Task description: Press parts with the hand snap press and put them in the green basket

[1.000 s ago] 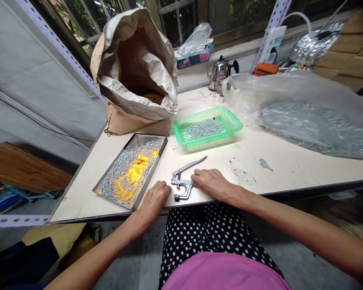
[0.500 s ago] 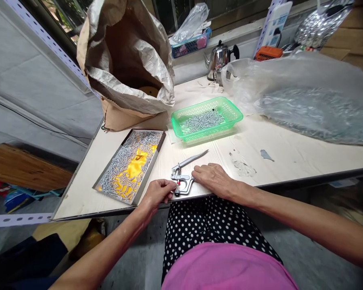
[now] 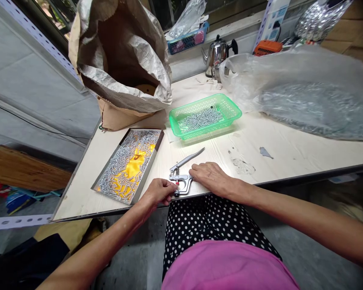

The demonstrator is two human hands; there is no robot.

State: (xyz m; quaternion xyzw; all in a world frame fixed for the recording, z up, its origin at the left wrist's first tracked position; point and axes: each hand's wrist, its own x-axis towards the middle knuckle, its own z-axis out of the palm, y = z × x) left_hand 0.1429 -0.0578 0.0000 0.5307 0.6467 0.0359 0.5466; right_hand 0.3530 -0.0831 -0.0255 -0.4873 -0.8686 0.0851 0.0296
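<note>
Head view looks down on a small hand press (image 3: 181,179) lying at the near edge of the bench (image 3: 290,155), its long lever slanting up and away from the person. The left hand (image 3: 159,191) has its grip clenched, fingertips bunched against the head of the press beside the red spring part. Whether a small piece sits between the fingertips is too small to tell. The right hand (image 3: 210,177) lies palm down with its grip released, fingers spread over the rear end of the press and steadying it on the bench.

Just left of the hands is a metal tray (image 3: 148,168) with a yellow lining (image 3: 133,163), thickly strewn with small silvery pieces (image 3: 115,173). Beyond the press stands a green basket (image 3: 208,131) whose floor carries only a thin layer of the same pieces (image 3: 199,117). To the right, a large clear plastic bag (image 3: 305,92) sprawls over the bench with a great many more inside. As a judgement, plenty remains: the stocks are large, and which heap is finished cannot be told.

Behind the tray slumps an open paper sack (image 3: 124,60). A steel kettle (image 3: 217,54) stands at the back of the bench.
</note>
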